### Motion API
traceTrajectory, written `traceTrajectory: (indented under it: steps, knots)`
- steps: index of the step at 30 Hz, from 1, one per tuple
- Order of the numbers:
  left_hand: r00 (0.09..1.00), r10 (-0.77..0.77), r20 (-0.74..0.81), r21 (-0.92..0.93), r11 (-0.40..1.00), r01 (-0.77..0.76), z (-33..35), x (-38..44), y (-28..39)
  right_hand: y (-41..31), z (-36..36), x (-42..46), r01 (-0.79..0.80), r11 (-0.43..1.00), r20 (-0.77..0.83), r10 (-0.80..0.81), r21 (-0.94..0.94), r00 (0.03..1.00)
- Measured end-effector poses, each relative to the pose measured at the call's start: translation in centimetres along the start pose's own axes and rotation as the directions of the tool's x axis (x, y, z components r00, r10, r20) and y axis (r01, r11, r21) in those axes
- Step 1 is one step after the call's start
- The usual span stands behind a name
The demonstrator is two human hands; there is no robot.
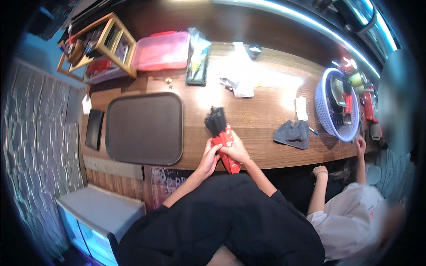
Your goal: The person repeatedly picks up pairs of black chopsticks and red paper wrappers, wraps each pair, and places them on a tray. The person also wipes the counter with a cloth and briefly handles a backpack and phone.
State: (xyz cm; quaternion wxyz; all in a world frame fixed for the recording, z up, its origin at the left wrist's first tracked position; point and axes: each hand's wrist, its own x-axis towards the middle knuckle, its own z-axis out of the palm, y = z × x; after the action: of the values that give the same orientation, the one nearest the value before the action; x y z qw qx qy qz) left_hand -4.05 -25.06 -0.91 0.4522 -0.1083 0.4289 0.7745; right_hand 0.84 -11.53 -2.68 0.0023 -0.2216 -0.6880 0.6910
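Note:
Both of my hands hold a bundle of red paper sleeves (227,139) with pale printing, close to the near edge of the wooden table (199,149). Black stick-like ends (216,120), perhaps chopsticks or cutlery handles, stand out from the far end of the bundle. My left hand (209,158) grips its left side, the thumb on top. Around the right side my right hand (238,149) is closed. To the left lies a dark rectangular tray (145,128) with nothing on it. Rubber bands (248,117) lie to the right of the bundle.
A grey cloth (293,134), a pen (314,131) and a purple basket (320,103) holding utensils are at the right. A pink lidded box (162,51), a wooden rack (114,43) and papers (244,88) stand or lie farther back. Another person (349,216) sits at the right.

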Motion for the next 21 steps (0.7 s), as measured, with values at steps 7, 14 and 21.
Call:
traceTrajectory:
  steps: [7, 14, 21]
  knots:
    - [0.900, 0.274, 0.339, 0.350, 0.851, -0.391, 3.6, -1.4, 3.6, -6.2, 0.4, -1.2, 0.453, 0.841, -0.176, -0.514, -0.296, 0.839]
    - [0.655, 0.317, 0.686, 0.499, 0.451, -0.740, 6.4, 2.5, 1.1, 0.8, -3.0, -2.2, 0.268, 0.949, -0.292, -0.306, -0.164, 0.906]
    - [0.560, 0.315, 0.766, 0.419, 0.416, -0.807, 15.9, 4.9, 0.9, -11.3, -17.2, -2.9, 0.465, 0.611, -0.180, -0.708, -0.641, 0.683]
